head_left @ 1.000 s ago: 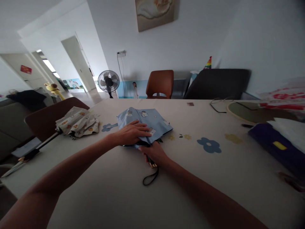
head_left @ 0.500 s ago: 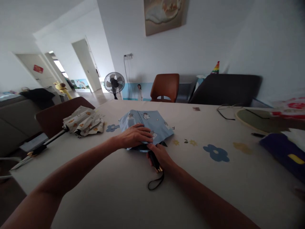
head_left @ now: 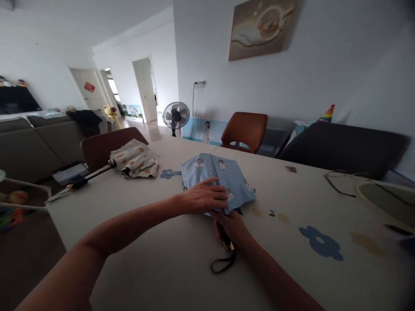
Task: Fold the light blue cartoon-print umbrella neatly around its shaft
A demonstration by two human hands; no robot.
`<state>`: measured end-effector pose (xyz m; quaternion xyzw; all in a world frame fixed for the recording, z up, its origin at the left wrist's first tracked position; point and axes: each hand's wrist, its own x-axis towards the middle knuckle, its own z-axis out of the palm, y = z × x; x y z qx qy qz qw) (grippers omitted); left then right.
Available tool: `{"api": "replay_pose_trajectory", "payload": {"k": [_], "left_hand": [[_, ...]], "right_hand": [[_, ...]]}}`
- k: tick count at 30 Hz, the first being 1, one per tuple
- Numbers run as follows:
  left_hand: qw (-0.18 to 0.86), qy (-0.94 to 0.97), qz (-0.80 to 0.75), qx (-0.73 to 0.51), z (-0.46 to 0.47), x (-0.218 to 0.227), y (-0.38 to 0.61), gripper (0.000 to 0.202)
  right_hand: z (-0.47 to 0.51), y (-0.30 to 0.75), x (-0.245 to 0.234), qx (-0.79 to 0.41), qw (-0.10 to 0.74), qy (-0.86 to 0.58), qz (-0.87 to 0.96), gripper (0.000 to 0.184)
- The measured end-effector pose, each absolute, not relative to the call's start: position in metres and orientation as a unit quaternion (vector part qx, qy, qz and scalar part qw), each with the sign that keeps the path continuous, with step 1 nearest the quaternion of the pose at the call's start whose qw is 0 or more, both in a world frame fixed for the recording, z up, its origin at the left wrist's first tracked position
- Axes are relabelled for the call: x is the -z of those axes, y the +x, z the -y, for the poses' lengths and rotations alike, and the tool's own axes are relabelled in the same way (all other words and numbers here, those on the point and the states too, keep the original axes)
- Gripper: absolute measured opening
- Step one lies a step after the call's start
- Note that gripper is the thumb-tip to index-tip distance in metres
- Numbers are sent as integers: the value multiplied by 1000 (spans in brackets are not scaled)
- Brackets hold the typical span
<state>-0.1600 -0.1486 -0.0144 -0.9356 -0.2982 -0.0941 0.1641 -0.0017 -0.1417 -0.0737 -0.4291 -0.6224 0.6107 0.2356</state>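
Observation:
A light blue folding umbrella (head_left: 217,175) with small cartoon prints lies on the white table (head_left: 168,268). My left hand (head_left: 202,198) lies flat on its near fabric, fingers stretched out and pressing down. Just below it, my right hand (head_left: 231,224) is closed around the umbrella's dark handle, whose black wrist strap (head_left: 223,264) loops onto the table toward me.
A second, cream patterned umbrella (head_left: 134,157) lies at the table's left edge, its shaft sticking out left. Brown chairs (head_left: 244,129) stand behind and left of the table. A black cord (head_left: 337,188), a round tray (head_left: 385,203), a fan (head_left: 176,115) and a grey sofa (head_left: 29,144) are around.
The camera has swung left and up, so everything shifted right in view. Both hands stay on the blue umbrella, the right one sliding slightly along the handle.

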Motion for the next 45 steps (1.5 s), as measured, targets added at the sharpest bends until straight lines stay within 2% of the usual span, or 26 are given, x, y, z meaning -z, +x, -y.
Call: {"api": "replay_pose_trajectory", "payload": {"k": [6,10,14,17,19,24,26,29,32,38,41,45], "left_hand": [[176,-885,398,162,166,28,-181,37],[190,-782,521,283,176,40,-211,50],[135,-647,621,422,179,48,-227,67],[89,-611,625,478,177,49,-229,66],[82,-657,597,453,177,48,-232,58],[1,-814,545,201,184,38,-245,39],[-38,-831,535,149,189,29,-245,36],[-53,-836,510,195,193,11,-229,34],[-15,-845,460,272,183,-4,-197,33],[12,-898,384,215,133,-4,-140,29],[11,-902,391,183,119,7,-138,31],[45,-904,375,200,119,24,-152,31]], "right_hand": [[141,-1,76,-600,228,-440,628,37],[138,1,82,-591,219,-464,622,40],[136,1,85,-589,229,-453,629,41],[136,0,84,-586,223,-452,634,40],[135,1,84,-584,214,-459,635,40],[135,1,86,-564,222,-449,656,36],[136,0,85,-565,219,-450,655,36],[138,-2,84,-577,220,-456,641,35],[140,-3,83,-587,224,-463,625,33],[143,-2,82,-579,231,-477,620,29],[143,-2,82,-596,250,-469,602,26],[142,-2,80,-599,244,-457,611,20]]}}
